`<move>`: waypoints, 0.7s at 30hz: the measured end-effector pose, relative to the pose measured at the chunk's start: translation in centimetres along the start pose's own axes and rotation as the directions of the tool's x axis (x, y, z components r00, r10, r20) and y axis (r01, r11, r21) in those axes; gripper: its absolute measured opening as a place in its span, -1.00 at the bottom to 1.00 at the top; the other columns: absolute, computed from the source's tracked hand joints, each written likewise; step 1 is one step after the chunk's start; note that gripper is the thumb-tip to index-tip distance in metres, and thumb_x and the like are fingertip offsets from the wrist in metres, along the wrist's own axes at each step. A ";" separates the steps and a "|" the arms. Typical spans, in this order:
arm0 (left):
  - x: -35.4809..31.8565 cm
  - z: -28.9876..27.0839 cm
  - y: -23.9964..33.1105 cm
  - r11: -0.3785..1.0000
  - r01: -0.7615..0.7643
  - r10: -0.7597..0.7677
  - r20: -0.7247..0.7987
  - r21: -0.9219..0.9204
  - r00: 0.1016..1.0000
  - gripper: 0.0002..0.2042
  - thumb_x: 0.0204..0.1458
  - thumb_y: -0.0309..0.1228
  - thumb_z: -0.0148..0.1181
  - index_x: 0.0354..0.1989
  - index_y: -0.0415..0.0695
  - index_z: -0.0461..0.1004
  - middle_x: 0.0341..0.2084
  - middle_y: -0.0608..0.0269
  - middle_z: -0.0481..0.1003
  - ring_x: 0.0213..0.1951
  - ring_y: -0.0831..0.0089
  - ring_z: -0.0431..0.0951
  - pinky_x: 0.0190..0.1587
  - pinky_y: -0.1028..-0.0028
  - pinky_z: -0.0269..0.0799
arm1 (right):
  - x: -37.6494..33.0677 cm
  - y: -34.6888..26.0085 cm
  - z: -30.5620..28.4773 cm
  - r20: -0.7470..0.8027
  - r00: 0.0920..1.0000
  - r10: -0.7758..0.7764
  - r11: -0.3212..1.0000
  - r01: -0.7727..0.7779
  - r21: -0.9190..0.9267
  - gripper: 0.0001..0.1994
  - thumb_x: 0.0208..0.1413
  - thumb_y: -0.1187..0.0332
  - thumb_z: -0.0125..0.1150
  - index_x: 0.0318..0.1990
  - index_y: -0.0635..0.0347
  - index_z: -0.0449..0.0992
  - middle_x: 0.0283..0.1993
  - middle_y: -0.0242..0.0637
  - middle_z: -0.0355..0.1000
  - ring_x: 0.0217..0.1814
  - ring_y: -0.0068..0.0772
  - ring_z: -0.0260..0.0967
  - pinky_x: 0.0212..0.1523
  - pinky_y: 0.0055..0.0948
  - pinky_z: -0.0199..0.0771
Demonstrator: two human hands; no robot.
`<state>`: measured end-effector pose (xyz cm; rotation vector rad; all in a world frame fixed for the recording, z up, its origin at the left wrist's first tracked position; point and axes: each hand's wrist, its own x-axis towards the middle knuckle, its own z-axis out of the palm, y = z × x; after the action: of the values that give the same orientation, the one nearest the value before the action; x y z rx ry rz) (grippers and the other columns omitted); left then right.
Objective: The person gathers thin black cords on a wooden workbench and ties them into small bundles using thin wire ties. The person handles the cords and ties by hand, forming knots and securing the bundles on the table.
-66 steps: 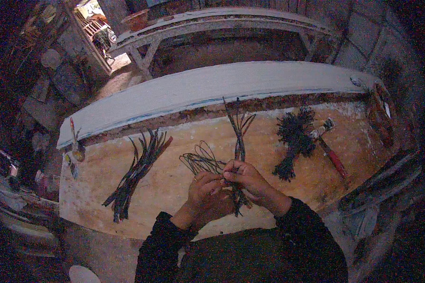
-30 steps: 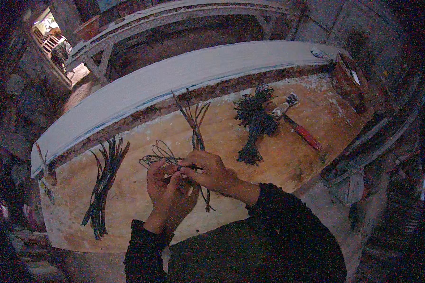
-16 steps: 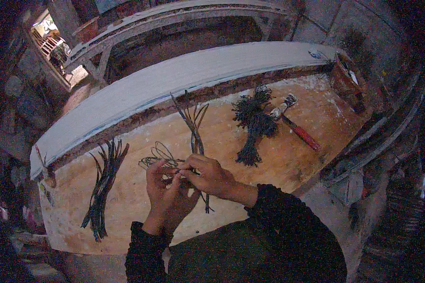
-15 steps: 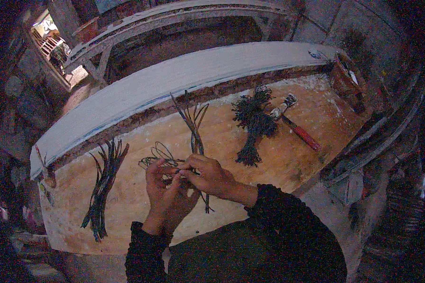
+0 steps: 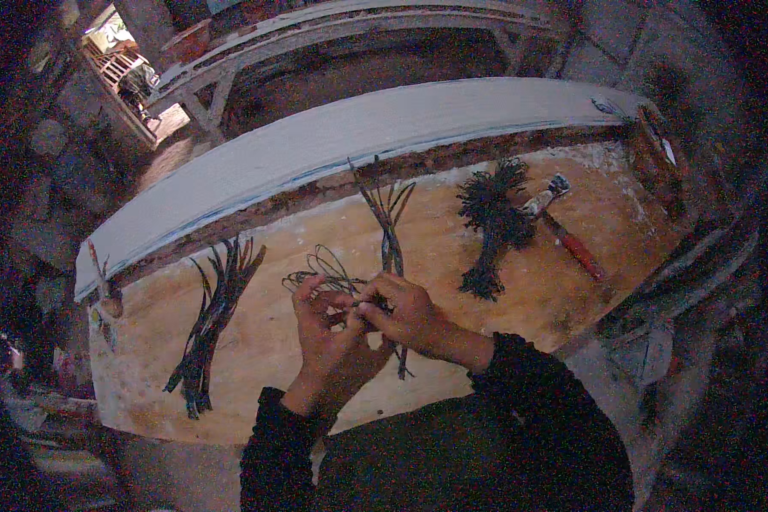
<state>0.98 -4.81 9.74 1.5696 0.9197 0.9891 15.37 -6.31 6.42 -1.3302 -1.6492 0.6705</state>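
My left hand (image 5: pixel 337 341) and my right hand (image 5: pixel 411 317) meet over the near middle of the wooden board. Fingertips of both are pinched together on something small and dark; its kind is hidden by the fingers. Just beyond the left fingers show thin dark loops of wire or cord (image 5: pixel 322 266); whether they join what I pinch, I cannot tell. A few dark flat strips (image 5: pixel 390 235) lie partly behind my right hand. To the left is a thicker bundle of similar strips (image 5: pixel 218 320). On the right lies a tied bundle of thin, dark, curled strands (image 5: pixel 489 230).
A hammer (image 5: pixel 572 243) with a red handle rests beside the curled bundle. Along the board's (image 5: pixel 290 410) far side runs a raised pale ledge (image 5: pixel 350 132). A brown container (image 5: pixel 657 162) stands at the far right corner. Behind is a long bench (image 5: pixel 358 26).
The whole scene has shifted right in the picture as the view turned. My hands stay together in the same pinch, with only slight finger movement. The objects on the board lie as before.
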 end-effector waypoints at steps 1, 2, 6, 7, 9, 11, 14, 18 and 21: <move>0.0 -0.1 -0.6 0.976 -0.131 0.129 0.022 0.172 0.991 -0.35 -0.15 -0.60 0.18 0.09 -0.02 -0.06 -0.29 0.23 0.28 -0.26 0.47 0.40 -0.25 0.41 0.43 | -0.1 0.0 0.0 -0.001 1.000 -0.005 1.000 0.005 -0.027 -0.85 0.01 0.36 0.18 -0.30 0.21 0.42 -0.34 -0.20 0.33 -0.29 -0.29 0.37 -0.24 -0.42 0.39; 0.2 -0.1 -1.4 0.989 -0.089 0.091 -0.019 0.115 0.996 -0.37 -0.14 -0.60 0.18 0.07 -0.04 -0.04 -0.30 0.23 0.29 -0.25 0.47 0.39 -0.24 0.42 0.42 | -0.1 0.0 0.0 0.007 1.000 0.010 1.000 -0.010 0.025 -0.85 0.02 0.36 0.17 -0.30 0.22 0.41 -0.34 -0.22 0.33 -0.29 -0.33 0.36 -0.22 -0.43 0.38; 0.9 -0.2 -2.6 0.999 -0.021 0.018 -0.080 -0.046 0.997 -0.50 -0.10 -0.60 0.16 0.00 -0.10 0.07 -0.34 0.24 0.33 -0.26 0.48 0.41 -0.28 0.46 0.42 | 0.1 0.0 -0.1 0.085 0.984 0.159 0.924 -0.178 0.337 -0.86 0.06 0.37 0.15 -0.29 0.22 0.40 -0.34 -0.31 0.35 -0.30 -0.48 0.34 -0.24 -0.49 0.37; 1.0 -0.3 -2.4 0.998 -0.029 0.023 -0.080 -0.064 0.997 -0.55 -0.09 -0.60 0.15 -0.03 -0.11 0.11 -0.36 0.24 0.34 -0.29 0.49 0.42 -0.30 0.46 0.42 | 0.3 0.0 0.0 0.128 0.970 0.207 0.868 -0.242 0.433 -0.87 0.07 0.37 0.14 -0.29 0.22 0.40 -0.35 -0.34 0.35 -0.31 -0.51 0.34 -0.27 -0.51 0.38; 0.8 0.2 -1.2 0.906 0.170 -0.188 -0.009 -0.388 0.982 -0.63 -0.07 -0.62 0.13 -0.09 -0.13 0.17 -0.40 0.25 0.35 -0.35 0.50 0.44 -0.36 0.49 0.42 | 0.5 -0.5 -0.8 0.250 0.922 0.295 0.708 -0.387 0.591 -0.86 0.09 0.36 0.13 -0.27 0.22 0.40 -0.35 -0.37 0.37 -0.34 -0.58 0.34 -0.32 -0.56 0.40; 0.9 0.2 -1.1 0.831 0.241 -0.260 0.032 -0.501 0.965 -0.72 -0.05 -0.63 0.10 -0.17 -0.15 0.22 -0.42 0.24 0.37 -0.41 0.52 0.45 -0.41 0.52 0.42 | 0.5 -0.6 -1.2 0.321 0.891 0.321 0.591 -0.453 0.667 -0.85 0.10 0.35 0.14 -0.26 0.22 0.40 -0.35 -0.38 0.39 -0.37 -0.62 0.34 -0.36 -0.59 0.41; 1.3 -0.4 -2.1 0.867 0.221 -0.246 0.001 -0.447 0.969 -0.85 -0.01 -0.63 0.05 -0.28 -0.17 0.27 -0.44 0.24 0.37 -0.46 0.53 0.46 -0.45 0.54 0.41 | 0.5 0.8 -0.7 0.365 0.876 0.316 0.483 -0.479 0.733 -0.83 0.09 0.35 0.15 -0.23 0.24 0.40 -0.35 -0.37 0.40 -0.40 -0.63 0.34 -0.40 -0.62 0.42; 0.7 0.4 -2.3 0.911 0.149 -0.171 -0.023 -0.384 0.985 -0.94 0.01 -0.61 0.04 -0.38 -0.20 0.30 -0.42 0.25 0.33 -0.44 0.54 0.45 -0.42 0.54 0.42 | 0.6 1.4 -0.4 0.426 0.844 0.326 0.364 -0.527 0.768 -0.81 0.07 0.38 0.17 -0.21 0.27 0.40 -0.33 -0.34 0.40 -0.37 -0.60 0.35 -0.36 -0.61 0.42; 0.6 0.5 -3.3 0.881 0.097 -0.140 -0.059 -0.463 0.988 -0.92 0.01 -0.62 0.04 -0.36 -0.20 0.29 -0.39 0.25 0.30 -0.39 0.54 0.43 -0.37 0.55 0.41 | 0.7 1.6 -0.3 0.431 0.841 0.328 0.357 -0.532 0.767 -0.80 0.05 0.40 0.18 -0.21 0.28 0.40 -0.31 -0.33 0.40 -0.36 -0.58 0.35 -0.34 -0.61 0.41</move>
<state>1.39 -3.78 6.56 1.0632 0.7617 1.1027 16.31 -5.27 5.43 -0.8810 -0.7569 1.7620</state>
